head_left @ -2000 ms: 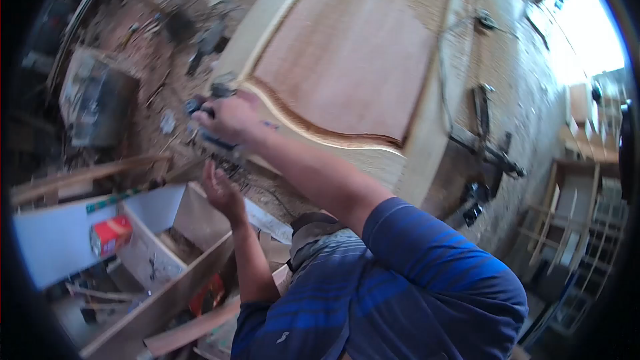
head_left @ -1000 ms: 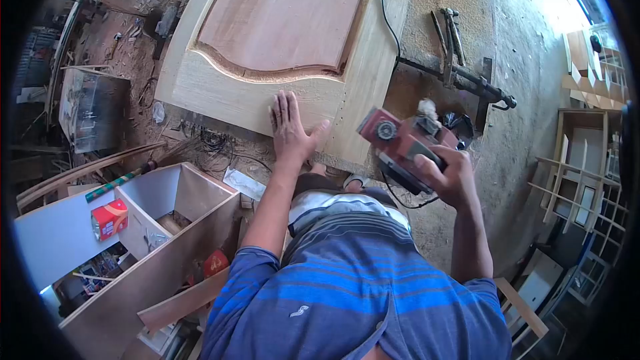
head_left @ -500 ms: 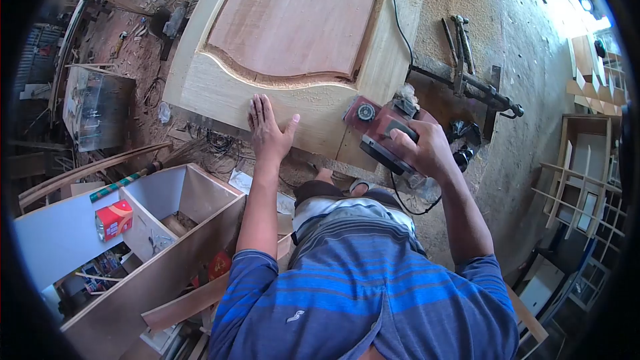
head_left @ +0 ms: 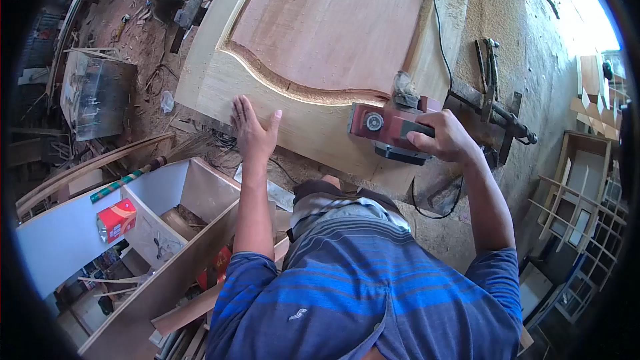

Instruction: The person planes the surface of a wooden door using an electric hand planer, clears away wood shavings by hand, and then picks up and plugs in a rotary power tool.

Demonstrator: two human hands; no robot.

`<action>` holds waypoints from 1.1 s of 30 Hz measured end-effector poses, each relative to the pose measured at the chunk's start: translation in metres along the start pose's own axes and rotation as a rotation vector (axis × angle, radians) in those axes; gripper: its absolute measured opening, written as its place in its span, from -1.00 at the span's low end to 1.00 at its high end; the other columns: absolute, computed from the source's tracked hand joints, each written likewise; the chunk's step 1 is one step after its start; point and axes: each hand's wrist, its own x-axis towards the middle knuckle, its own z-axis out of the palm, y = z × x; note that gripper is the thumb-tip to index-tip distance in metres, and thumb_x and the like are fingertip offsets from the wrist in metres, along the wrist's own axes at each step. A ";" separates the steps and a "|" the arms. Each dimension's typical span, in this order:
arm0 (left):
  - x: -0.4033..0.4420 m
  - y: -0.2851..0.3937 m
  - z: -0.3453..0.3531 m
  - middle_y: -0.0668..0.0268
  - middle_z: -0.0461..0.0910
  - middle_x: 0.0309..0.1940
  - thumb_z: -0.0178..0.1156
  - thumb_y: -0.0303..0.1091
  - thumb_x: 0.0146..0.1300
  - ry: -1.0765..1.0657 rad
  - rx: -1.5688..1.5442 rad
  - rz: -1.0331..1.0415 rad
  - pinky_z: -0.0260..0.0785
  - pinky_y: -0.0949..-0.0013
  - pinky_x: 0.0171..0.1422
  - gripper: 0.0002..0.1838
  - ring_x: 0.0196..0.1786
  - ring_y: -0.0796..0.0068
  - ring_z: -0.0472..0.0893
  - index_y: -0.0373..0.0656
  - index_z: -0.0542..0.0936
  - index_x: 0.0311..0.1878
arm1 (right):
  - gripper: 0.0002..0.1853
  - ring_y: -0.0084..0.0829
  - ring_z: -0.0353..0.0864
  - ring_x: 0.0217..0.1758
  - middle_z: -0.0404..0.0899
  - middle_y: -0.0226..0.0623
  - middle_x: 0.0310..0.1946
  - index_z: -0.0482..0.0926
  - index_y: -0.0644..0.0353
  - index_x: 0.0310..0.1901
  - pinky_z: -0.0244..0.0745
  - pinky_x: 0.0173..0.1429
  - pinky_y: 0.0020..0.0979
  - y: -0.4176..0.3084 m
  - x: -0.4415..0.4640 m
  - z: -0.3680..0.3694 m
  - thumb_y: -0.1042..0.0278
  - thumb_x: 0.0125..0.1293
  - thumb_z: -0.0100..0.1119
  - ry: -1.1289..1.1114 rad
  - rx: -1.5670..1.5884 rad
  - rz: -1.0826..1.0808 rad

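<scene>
A wooden door (head_left: 320, 40) with a curved, recessed panel lies flat in front of me, wood shavings along its groove. My right hand (head_left: 445, 135) is wrapped round the rear handle of a red electric planer (head_left: 380, 122), which sits on the bottom rail beneath the panel. The planer's round front dial faces up, and a dusty, greyish wad bulges at its far side. My left hand (head_left: 253, 132) is open, palm down with its thumb spread, at the rail's near left edge. Whether it presses on the wood I cannot tell.
A black cord (head_left: 437, 20) runs across the door's right side. Clamps (head_left: 492, 80) stand by the sawdust-covered bench (head_left: 497, 20). At lower left is an open wooden cabinet (head_left: 213, 190) with a red box (head_left: 117, 220) on it. Wooden frames (head_left: 587, 207) stand at right.
The planer has turned more level and moved left over the bottom rail. My left hand has shifted left along the door's edge. The view has shifted, so the door appears farther right and lower.
</scene>
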 end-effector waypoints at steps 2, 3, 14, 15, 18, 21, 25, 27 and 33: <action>0.005 -0.011 -0.002 -0.34 0.08 0.77 0.28 0.33 0.51 0.007 -0.042 0.007 -0.18 -0.25 0.91 0.17 0.85 -0.25 0.03 -0.48 0.08 0.76 | -0.54 -0.14 0.60 -0.47 0.59 -0.04 -0.55 0.71 0.35 -0.28 0.56 -0.22 -0.11 -0.014 0.014 0.006 -0.02 0.28 0.41 0.011 0.012 -0.048; 0.009 -0.015 -0.004 -0.34 0.08 0.77 0.29 0.31 0.51 0.015 -0.062 0.009 -0.18 -0.26 0.91 0.16 0.85 -0.24 0.03 -0.48 0.08 0.76 | -0.55 -0.13 0.60 -0.47 0.60 -0.04 -0.55 0.71 0.34 -0.28 0.56 -0.22 -0.10 -0.020 0.020 0.010 -0.01 0.28 0.42 0.010 0.007 -0.064; 0.039 -0.053 -0.035 -0.28 0.18 0.75 0.32 0.03 0.60 0.129 -0.310 -0.075 -0.16 -0.32 0.89 -0.05 0.84 -0.25 0.09 -0.43 0.15 0.75 | -0.53 0.05 0.84 -0.23 0.81 0.02 -0.33 0.83 0.02 0.11 0.74 -0.01 0.02 -0.121 0.094 0.071 -0.11 0.31 0.43 -0.057 -0.081 -0.076; 0.040 -0.057 -0.039 -0.28 0.19 0.74 0.32 0.02 0.61 0.150 -0.318 -0.070 -0.15 -0.33 0.89 -0.06 0.83 -0.26 0.10 -0.43 0.16 0.74 | -0.46 0.09 0.86 -0.16 0.85 0.04 -0.26 0.83 -0.10 0.25 0.76 0.07 0.04 -0.133 0.100 0.076 -0.15 0.33 0.41 -0.094 -0.111 -0.029; 0.043 -0.064 -0.049 -0.27 0.16 0.76 0.30 0.00 0.62 0.170 -0.345 -0.090 -0.18 -0.21 0.92 -0.10 0.84 -0.19 0.11 -0.39 0.19 0.74 | -0.50 0.07 0.85 -0.24 0.80 0.05 -0.35 0.86 0.05 0.14 0.73 -0.02 0.01 -0.155 0.119 0.102 -0.13 0.35 0.38 0.013 -0.006 -0.108; 0.045 -0.072 -0.055 -0.29 0.23 0.72 0.33 -0.04 0.60 0.216 -0.371 -0.082 -0.10 -0.31 0.88 -0.11 0.82 -0.27 0.15 -0.41 0.21 0.72 | -0.46 0.14 0.84 -0.22 0.79 0.11 -0.35 0.85 0.10 0.17 0.71 0.01 0.06 -0.174 0.140 0.123 -0.16 0.39 0.35 0.082 -0.011 -0.116; 0.045 -0.083 -0.059 -0.29 0.24 0.71 0.32 -0.08 0.60 0.263 -0.459 -0.132 -0.03 -0.20 0.87 -0.16 0.80 -0.25 0.19 -0.41 0.26 0.70 | -0.44 0.21 0.84 -0.12 0.80 0.20 -0.28 0.87 0.15 0.04 0.71 0.12 0.11 -0.205 0.175 0.142 -0.23 0.40 0.32 0.110 0.005 -0.080; 0.042 -0.089 -0.060 -0.29 0.24 0.71 0.32 -0.09 0.60 0.276 -0.506 -0.149 0.01 -0.15 0.87 -0.18 0.79 -0.24 0.21 -0.41 0.28 0.69 | -0.38 0.22 0.85 -0.11 0.82 0.19 -0.27 0.86 0.19 -0.05 0.73 0.15 0.12 -0.220 0.195 0.149 -0.32 0.40 0.30 0.129 0.045 -0.089; 0.033 -0.098 -0.068 -0.25 0.26 0.71 0.30 -0.10 0.62 0.253 -0.448 -0.197 0.05 -0.12 0.85 -0.19 0.77 -0.18 0.26 -0.40 0.27 0.70 | -0.44 0.18 0.86 -0.06 0.84 0.14 -0.22 0.86 0.14 -0.02 0.73 0.18 0.11 -0.275 0.243 0.155 -0.27 0.47 0.23 0.111 0.111 -0.077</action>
